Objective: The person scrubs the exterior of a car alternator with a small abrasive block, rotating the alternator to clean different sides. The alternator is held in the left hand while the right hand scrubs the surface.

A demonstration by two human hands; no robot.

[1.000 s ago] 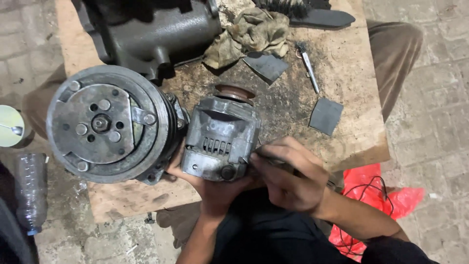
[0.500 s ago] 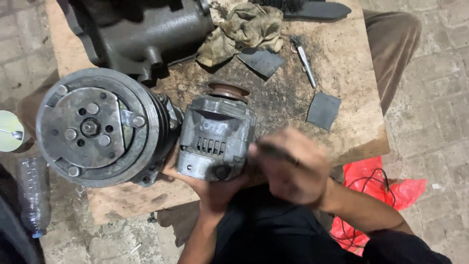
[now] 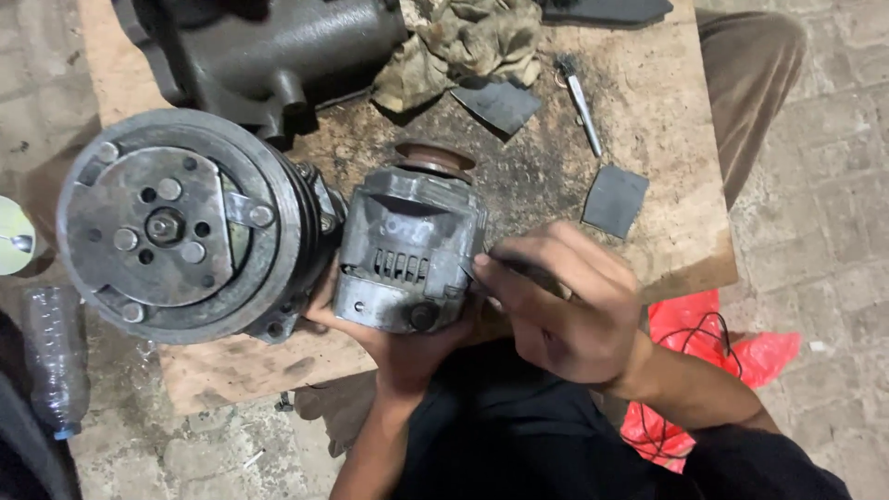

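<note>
A grey metal alternator with a rusty pulley at its far end lies on a stained wooden board. My left hand cups its near end from below. My right hand is closed on a small dark tool, whose tip touches the alternator's right side. Only a little of that tool shows between the fingers. Touching the alternator's left side is a large round compressor with a clutch plate facing up.
A dark cast housing and a dirty rag lie at the board's far side. Two dark flat squares and a thin metal tool lie right. A plastic bottle and red bag are on the paved floor.
My right hand has shifted slightly along the alternator's right side while the left keeps holding it. The view has moved a little; nothing else has changed.
</note>
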